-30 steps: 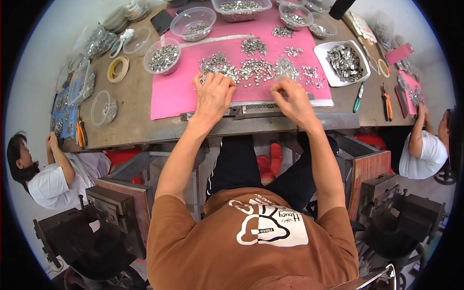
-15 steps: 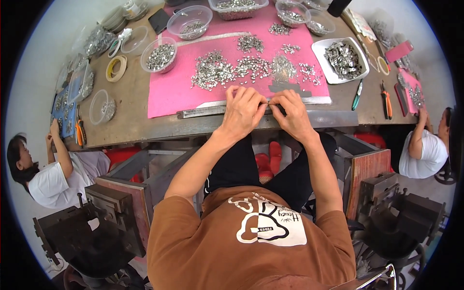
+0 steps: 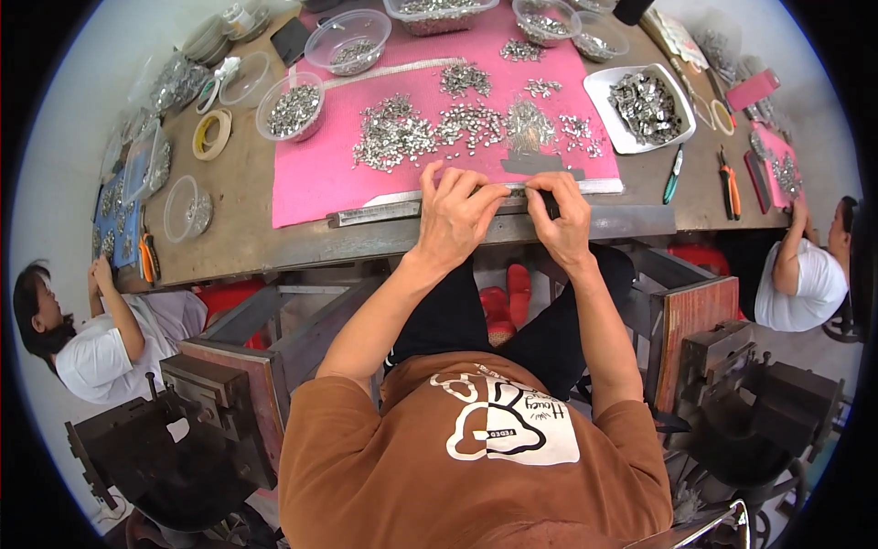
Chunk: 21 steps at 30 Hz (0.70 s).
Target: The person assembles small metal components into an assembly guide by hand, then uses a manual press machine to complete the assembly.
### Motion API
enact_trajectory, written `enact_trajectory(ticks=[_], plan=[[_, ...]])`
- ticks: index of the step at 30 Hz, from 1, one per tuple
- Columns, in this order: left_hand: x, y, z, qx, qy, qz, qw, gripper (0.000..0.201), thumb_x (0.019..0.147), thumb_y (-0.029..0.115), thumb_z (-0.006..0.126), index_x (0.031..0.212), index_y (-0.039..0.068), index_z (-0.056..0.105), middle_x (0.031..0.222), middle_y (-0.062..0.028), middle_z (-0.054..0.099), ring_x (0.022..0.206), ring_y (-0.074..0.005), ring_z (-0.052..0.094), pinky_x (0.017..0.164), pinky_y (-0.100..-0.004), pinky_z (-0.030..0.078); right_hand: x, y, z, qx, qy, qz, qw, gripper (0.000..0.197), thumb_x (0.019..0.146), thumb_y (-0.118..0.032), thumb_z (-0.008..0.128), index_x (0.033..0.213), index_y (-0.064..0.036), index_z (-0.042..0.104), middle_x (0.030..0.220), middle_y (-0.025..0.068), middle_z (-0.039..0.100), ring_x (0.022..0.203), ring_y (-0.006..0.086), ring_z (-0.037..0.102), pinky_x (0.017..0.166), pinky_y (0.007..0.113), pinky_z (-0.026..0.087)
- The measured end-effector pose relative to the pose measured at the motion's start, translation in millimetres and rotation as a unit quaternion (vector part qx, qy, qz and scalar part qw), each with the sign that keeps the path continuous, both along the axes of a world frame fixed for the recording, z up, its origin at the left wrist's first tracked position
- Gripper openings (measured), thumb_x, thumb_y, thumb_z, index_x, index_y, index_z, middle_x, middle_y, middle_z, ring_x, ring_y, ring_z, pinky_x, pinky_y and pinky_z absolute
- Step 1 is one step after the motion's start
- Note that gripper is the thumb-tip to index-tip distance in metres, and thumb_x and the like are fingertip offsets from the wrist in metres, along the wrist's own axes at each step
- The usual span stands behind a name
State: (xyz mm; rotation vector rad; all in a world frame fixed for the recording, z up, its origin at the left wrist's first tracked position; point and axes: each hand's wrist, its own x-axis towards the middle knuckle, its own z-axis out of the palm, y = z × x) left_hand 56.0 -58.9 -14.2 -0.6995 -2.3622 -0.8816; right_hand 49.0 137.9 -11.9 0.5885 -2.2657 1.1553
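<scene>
My left hand is closed in a pinch at the front edge of the pink mat; what its fingertips hold is too small to make out. A steel ruler lies along that edge, partly hidden by this hand. Just to the right, my right hand also pinches, with a small dark piece showing among its fingers. Between the two sets of fingertips runs a narrow strip whose details are unclear. Beyond the hands are loose piles of small silvery metal pieces, thin metal pins and grey flat strips.
A white tray of metal parts stands right of the mat, near a green-handled tool and orange-handled pliers. Clear tubs of parts, a tape roll and bags line the left and back. Co-workers sit at both sides.
My right hand has shifted slightly right, widening the space between the fingertips. The left hand stays at about the same place on the edge. The whole view has moved a little.
</scene>
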Motion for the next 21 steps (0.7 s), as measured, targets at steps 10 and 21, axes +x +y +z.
enact_trajectory(ticks=[10, 21], plan=[[-7.6, -44.9, 8.6, -0.166, -0.122, 0.005, 0.978, 0.048, 0.104, 0.039, 0.052, 0.142, 0.01, 0.06, 0.154, -0.0024, 0.052, 0.148, -0.0406, 0.034, 0.113, -0.0787, 0.011, -27.0, -1.3, 12.2, 0.101, -0.056, -0.009, 0.993, 0.033, 0.088, -0.005, 0.07, 0.12, -0.0006, 0.065, 0.122, 0.0147, 0.066, 0.115, 0.0325, 0.063, 0.098, 0.043, 0.046], [-7.9, -56.8, 12.0, -0.186, -0.101, 0.036, 0.977, 0.055, 0.105, 0.046, 0.048, 0.145, 0.009, 0.057, 0.155, -0.0038, 0.051, 0.148, -0.0441, 0.032, 0.112, -0.0799, 0.009, -62.3, -39.5, 19.2, 0.277, -0.049, 0.068, 0.957, 0.041, 0.096, -0.012, 0.062, 0.134, 0.0028, 0.059, 0.147, 0.019, 0.054, 0.142, 0.0349, 0.045, 0.116, 0.048, 0.035]])
